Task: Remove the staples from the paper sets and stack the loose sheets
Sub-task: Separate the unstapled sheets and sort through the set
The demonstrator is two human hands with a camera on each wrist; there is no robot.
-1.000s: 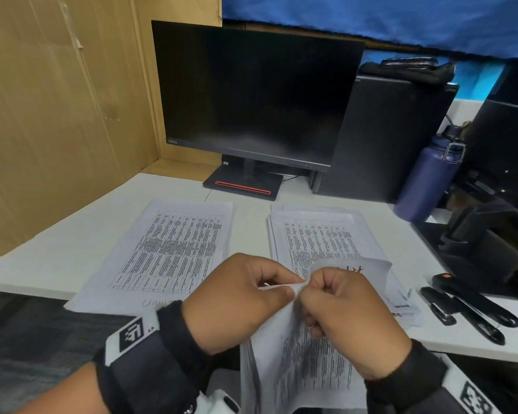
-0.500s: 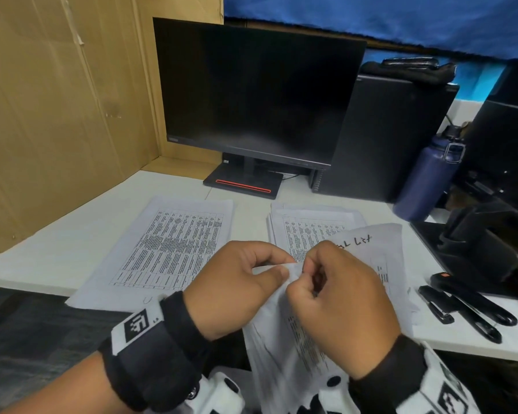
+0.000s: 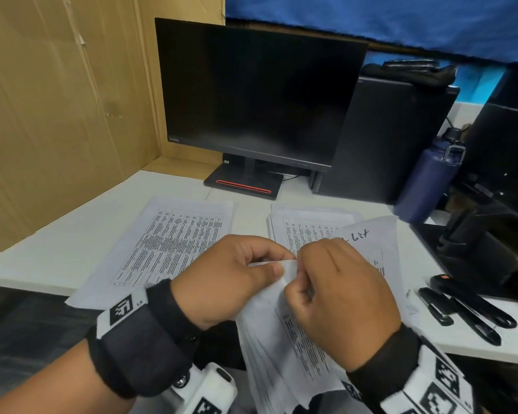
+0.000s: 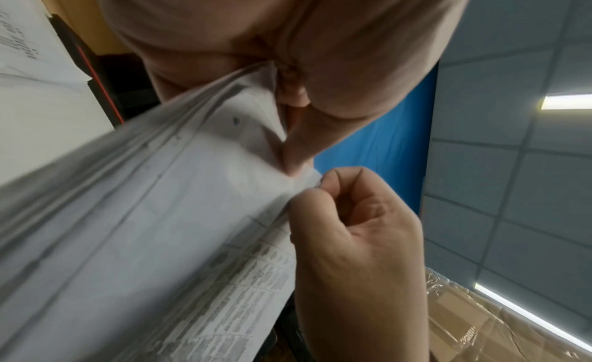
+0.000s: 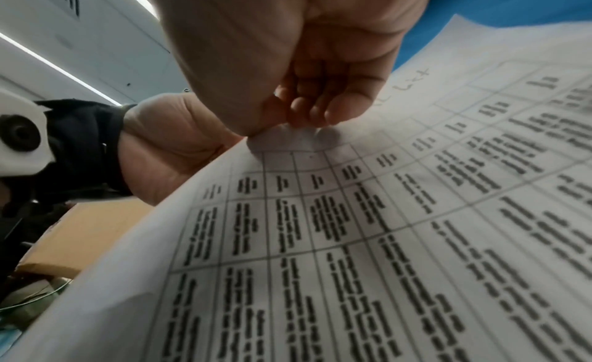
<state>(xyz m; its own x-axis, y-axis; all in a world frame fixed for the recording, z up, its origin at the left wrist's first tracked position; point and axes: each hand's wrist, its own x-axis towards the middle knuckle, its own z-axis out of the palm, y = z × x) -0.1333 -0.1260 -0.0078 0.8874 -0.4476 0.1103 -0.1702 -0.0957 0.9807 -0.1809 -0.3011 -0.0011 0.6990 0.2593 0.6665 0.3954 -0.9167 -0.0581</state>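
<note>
Above the desk's near edge I hold a stapled paper set (image 3: 284, 339) with printed tables. My left hand (image 3: 283, 262) pinches its top corner between thumb and forefinger. My right hand (image 3: 300, 282) pinches the same corner from the other side, its fingers curled. In the left wrist view the right hand (image 4: 315, 190) nips the very tip of the paper set (image 4: 144, 215). The staple is too small to make out. A folded-back sheet (image 3: 368, 237) with handwriting stands behind my right hand. A loose sheet (image 3: 174, 243) and a paper stack (image 3: 308, 225) lie on the desk.
A dark monitor (image 3: 251, 94) stands at the back of the white desk (image 3: 57, 249), with a black computer case (image 3: 389, 138) and a blue bottle (image 3: 428, 180) to its right. Black tools (image 3: 467, 309) lie at the right edge. A cardboard wall (image 3: 57, 115) closes the left side.
The handwritten sheet has swung up and back behind my right hand. Both hands have risen slightly, and my right fingers have shifted their pinch at the corner.
</note>
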